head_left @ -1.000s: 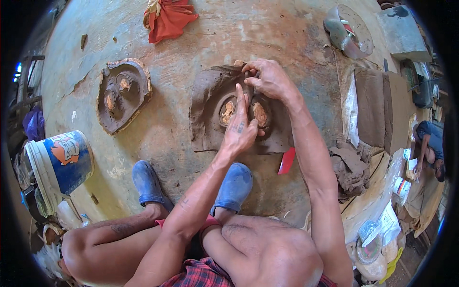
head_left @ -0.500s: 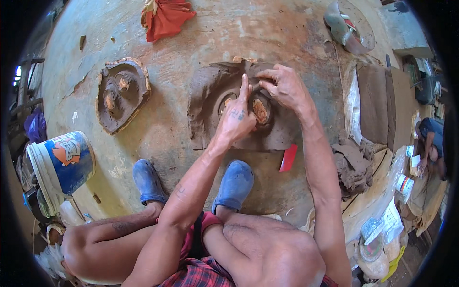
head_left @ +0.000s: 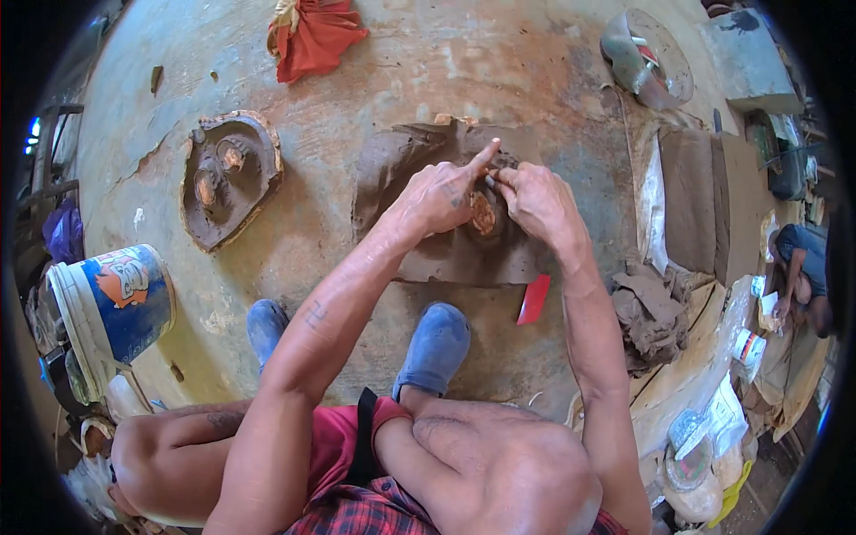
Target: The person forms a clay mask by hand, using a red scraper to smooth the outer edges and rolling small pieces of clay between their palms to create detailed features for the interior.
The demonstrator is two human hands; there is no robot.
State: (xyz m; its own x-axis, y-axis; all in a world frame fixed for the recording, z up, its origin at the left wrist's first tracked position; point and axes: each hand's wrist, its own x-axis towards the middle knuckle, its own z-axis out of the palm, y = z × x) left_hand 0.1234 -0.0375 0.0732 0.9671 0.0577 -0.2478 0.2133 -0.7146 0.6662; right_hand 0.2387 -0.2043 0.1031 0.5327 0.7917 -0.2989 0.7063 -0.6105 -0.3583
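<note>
I am pressing clay into the mould (head_left: 464, 214) on the floor ahead of my blue shoes (head_left: 434, 346). My left hand (head_left: 443, 193) rests on it, forefinger pointing, holding nothing; my right hand (head_left: 538, 201) pinches the rim (what it grips, I cannot tell). Next calls for firm, even pressing. A second ago my right hand worked farther up.

Bare floor (head_left: 499, 71) beyond hands – red scraper (head_left: 534, 300), clay lumps (head_left: 651, 312) seemingly crowd right.
</note>
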